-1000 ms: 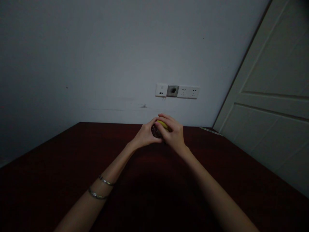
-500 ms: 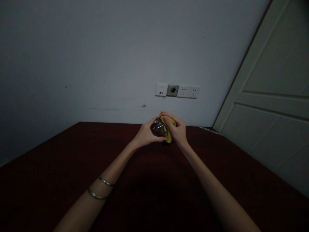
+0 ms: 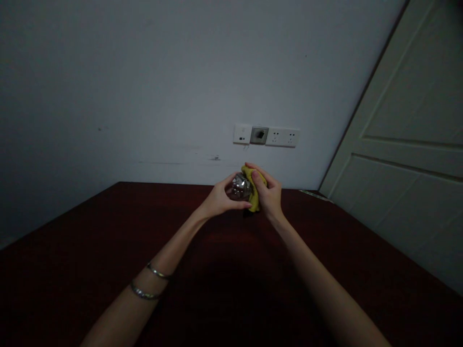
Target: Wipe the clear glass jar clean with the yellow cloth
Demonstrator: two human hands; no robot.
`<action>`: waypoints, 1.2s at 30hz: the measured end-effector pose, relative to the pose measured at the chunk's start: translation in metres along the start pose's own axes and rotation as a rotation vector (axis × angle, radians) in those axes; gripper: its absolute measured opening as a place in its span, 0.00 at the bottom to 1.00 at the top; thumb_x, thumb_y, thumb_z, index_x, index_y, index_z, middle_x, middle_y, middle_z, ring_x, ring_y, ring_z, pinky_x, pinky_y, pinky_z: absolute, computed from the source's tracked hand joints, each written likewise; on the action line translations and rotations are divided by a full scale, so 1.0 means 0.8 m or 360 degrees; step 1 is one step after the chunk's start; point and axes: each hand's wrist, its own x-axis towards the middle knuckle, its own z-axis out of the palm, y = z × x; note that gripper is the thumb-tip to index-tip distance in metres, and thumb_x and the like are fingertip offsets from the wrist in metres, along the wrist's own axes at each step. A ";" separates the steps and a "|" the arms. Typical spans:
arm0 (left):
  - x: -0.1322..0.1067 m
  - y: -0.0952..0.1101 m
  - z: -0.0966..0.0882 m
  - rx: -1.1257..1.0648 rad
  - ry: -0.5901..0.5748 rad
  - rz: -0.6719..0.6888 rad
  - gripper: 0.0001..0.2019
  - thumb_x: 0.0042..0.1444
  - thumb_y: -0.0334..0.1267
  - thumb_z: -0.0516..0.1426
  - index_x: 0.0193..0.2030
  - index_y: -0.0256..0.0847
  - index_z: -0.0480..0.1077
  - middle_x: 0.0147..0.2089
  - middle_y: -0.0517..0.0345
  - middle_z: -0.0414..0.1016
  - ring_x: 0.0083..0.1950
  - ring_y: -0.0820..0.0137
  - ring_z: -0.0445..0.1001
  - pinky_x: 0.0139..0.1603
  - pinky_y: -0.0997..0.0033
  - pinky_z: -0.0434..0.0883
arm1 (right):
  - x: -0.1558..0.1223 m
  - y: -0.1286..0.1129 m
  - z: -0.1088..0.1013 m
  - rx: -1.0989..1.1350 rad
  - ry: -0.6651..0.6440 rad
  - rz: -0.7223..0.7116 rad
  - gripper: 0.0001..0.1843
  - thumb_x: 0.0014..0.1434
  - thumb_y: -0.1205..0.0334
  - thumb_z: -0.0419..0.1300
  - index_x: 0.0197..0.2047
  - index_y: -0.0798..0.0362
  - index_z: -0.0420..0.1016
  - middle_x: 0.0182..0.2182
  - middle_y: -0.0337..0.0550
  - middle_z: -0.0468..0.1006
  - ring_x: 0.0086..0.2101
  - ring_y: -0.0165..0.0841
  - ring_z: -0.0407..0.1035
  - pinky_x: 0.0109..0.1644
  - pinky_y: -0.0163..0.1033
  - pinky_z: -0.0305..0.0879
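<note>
My left hand (image 3: 218, 199) is curled round a small clear glass object (image 3: 239, 188), held a little above the far part of the dark red table (image 3: 108, 241). My right hand (image 3: 268, 193) grips a yellow cloth (image 3: 254, 193) and presses it against the right side of the glass. Both hands meet at the glass, fingers closed. Two thin bracelets (image 3: 152, 279) sit on my left forearm. The lower part of the glass is hidden by my fingers.
A white wall rises behind the table, with a strip of sockets (image 3: 265, 136) just above my hands. A pale panelled door (image 3: 408, 144) stands at the right. A small flat item (image 3: 313, 194) lies at the table's far right corner.
Both hands have lifted the glass slightly. My right hand has shifted from over the top to its right side, so more of the glass and yellow cloth shows.
</note>
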 end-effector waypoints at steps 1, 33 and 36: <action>0.000 0.000 0.000 -0.0007 -0.0007 -0.0004 0.40 0.34 0.34 0.70 0.56 0.36 0.62 0.56 0.43 0.70 0.55 0.58 0.71 0.57 0.54 0.67 | 0.000 0.000 0.001 0.0026 0.0021 0.0085 0.14 0.54 0.51 0.62 0.42 0.47 0.79 0.46 0.43 0.80 0.48 0.39 0.73 0.56 0.51 0.66; 0.003 0.005 -0.003 0.0613 0.0158 0.0032 0.35 0.40 0.40 0.67 0.57 0.36 0.63 0.49 0.48 0.74 0.47 0.62 0.73 0.47 0.62 0.70 | 0.000 -0.017 -0.002 -0.0299 -0.0277 -0.0461 0.09 0.56 0.65 0.62 0.40 0.44 0.80 0.47 0.41 0.78 0.50 0.35 0.71 0.57 0.49 0.65; 0.003 0.004 -0.004 0.0662 0.0114 0.0049 0.34 0.41 0.39 0.67 0.57 0.37 0.63 0.48 0.50 0.74 0.46 0.63 0.73 0.46 0.64 0.70 | -0.003 -0.016 -0.001 -0.0360 -0.0246 -0.0491 0.09 0.57 0.65 0.61 0.40 0.45 0.80 0.47 0.42 0.78 0.50 0.36 0.71 0.57 0.50 0.65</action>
